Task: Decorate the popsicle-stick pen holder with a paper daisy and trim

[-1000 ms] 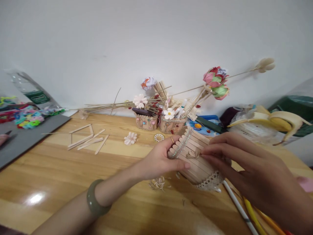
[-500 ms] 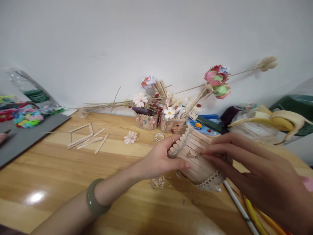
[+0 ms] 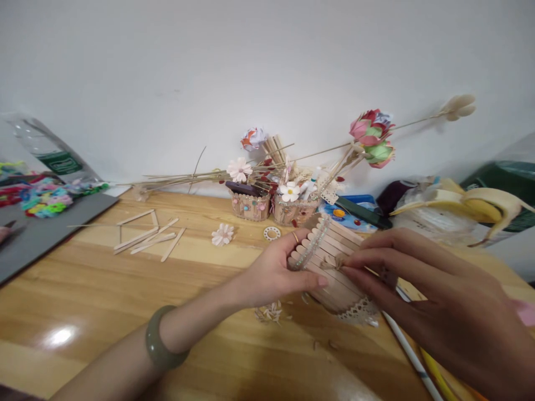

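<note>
My left hand [image 3: 278, 273] is wrapped round a popsicle-stick holder [image 3: 334, 292], tilted above the table. A glittery band [image 3: 311, 248] runs along its scalloped rim, and lace trim [image 3: 358, 312] circles the other end. On its side sits a small twine bow [image 3: 332, 263]. The thumb and fingertips of my right hand [image 3: 422, 289] pinch the bow's right part against the sticks. Below the holder lies a little heap of pale petal-like scraps [image 3: 271, 313].
Two decorated stick baskets [image 3: 249, 207] with flowers and dried stems stand by the wall. Loose popsicle sticks [image 3: 146, 239], a pale flower [image 3: 222, 235] and a lace ring [image 3: 272, 233] lie on the table. A peeled banana [image 3: 480, 205] rests at right, a bottle [image 3: 58, 156] at left.
Almost nothing differs. My right fingertips have shifted slightly left and down at the bow; my left hand holds the holder in the same pose.
</note>
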The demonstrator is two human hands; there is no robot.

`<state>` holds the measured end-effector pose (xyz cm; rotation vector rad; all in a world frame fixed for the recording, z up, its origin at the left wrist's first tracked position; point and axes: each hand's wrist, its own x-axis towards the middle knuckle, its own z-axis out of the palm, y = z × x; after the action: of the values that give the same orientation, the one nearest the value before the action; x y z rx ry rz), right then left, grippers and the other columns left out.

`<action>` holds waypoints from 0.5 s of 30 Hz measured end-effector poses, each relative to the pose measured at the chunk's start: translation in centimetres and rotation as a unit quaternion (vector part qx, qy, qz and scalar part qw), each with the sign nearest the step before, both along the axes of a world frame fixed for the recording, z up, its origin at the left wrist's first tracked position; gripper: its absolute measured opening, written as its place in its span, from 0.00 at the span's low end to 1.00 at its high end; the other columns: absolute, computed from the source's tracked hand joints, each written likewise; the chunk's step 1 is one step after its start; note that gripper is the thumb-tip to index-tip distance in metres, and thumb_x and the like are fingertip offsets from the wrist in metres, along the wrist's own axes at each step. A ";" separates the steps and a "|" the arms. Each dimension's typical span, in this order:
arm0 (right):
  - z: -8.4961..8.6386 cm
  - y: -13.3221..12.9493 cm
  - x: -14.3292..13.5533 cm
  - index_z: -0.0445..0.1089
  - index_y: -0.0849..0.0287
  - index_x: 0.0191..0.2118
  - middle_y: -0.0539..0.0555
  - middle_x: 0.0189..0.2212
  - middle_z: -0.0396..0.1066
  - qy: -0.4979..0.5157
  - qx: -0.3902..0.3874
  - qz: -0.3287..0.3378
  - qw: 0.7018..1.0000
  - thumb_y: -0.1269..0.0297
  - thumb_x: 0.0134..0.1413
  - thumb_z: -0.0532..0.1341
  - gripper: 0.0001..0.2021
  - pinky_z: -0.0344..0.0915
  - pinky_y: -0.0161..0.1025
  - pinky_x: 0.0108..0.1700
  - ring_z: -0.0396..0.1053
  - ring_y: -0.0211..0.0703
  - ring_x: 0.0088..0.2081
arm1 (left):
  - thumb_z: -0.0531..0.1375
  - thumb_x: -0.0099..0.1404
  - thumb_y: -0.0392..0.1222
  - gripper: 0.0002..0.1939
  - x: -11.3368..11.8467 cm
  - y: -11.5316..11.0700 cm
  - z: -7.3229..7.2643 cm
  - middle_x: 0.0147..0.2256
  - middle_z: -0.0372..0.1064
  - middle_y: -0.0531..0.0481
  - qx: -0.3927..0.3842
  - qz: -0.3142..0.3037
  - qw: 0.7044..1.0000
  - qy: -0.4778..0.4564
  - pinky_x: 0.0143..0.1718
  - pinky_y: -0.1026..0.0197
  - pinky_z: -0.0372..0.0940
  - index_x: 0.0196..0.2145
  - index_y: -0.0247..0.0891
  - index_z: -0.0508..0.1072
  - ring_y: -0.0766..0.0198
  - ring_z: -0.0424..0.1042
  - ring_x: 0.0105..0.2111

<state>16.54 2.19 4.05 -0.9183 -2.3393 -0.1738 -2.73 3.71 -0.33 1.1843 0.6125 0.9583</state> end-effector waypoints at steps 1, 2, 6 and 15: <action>0.0 0.0 0.0 0.67 0.55 0.34 0.50 0.32 0.69 0.000 -0.002 -0.002 1.000 0.65 0.58 0.56 0.04 0.62 0.37 0.30 0.67 0.39 0.32 | 0.68 0.47 0.41 0.24 0.0 0.0 0.0 0.42 0.72 0.47 0.003 0.001 1.000 -0.001 0.41 0.60 0.63 0.43 0.37 0.69 0.59 0.69 0.40; 0.1 -0.1 0.0 0.67 0.55 0.34 0.50 0.32 0.69 0.000 -0.006 -0.002 1.000 0.65 0.58 0.56 0.05 0.62 0.37 0.29 0.67 0.39 0.32 | 0.68 0.48 0.41 0.24 -0.1 0.0 -0.1 0.42 0.72 0.47 0.006 0.002 1.000 0.000 0.41 0.60 0.63 0.43 0.37 0.69 0.59 0.69 0.39; 0.4 0.0 -0.2 0.67 0.55 0.33 0.50 0.32 0.69 -0.005 -0.023 -0.001 1.000 0.65 0.58 0.56 0.05 0.62 0.37 0.29 0.67 0.39 0.31 | 0.68 0.48 0.39 0.23 -0.1 0.0 -0.2 0.40 0.71 0.49 0.010 0.002 1.000 0.002 0.41 0.61 0.63 0.42 0.37 0.68 0.61 0.69 0.38; 0.3 0.4 0.0 0.64 0.56 0.45 0.56 0.42 0.64 0.057 -0.042 -0.045 0.997 0.58 0.57 0.56 0.12 0.63 0.41 0.43 0.63 0.44 0.45 | 0.67 0.50 0.36 0.23 -0.2 -0.2 -0.3 0.41 0.70 0.50 0.018 0.006 1.000 -0.023 0.43 0.63 0.62 0.44 0.38 0.66 0.63 0.68 0.39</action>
<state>16.53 2.64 4.40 -1.0470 -2.2172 -0.0575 -2.88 3.47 -0.60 1.1880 0.5686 1.0083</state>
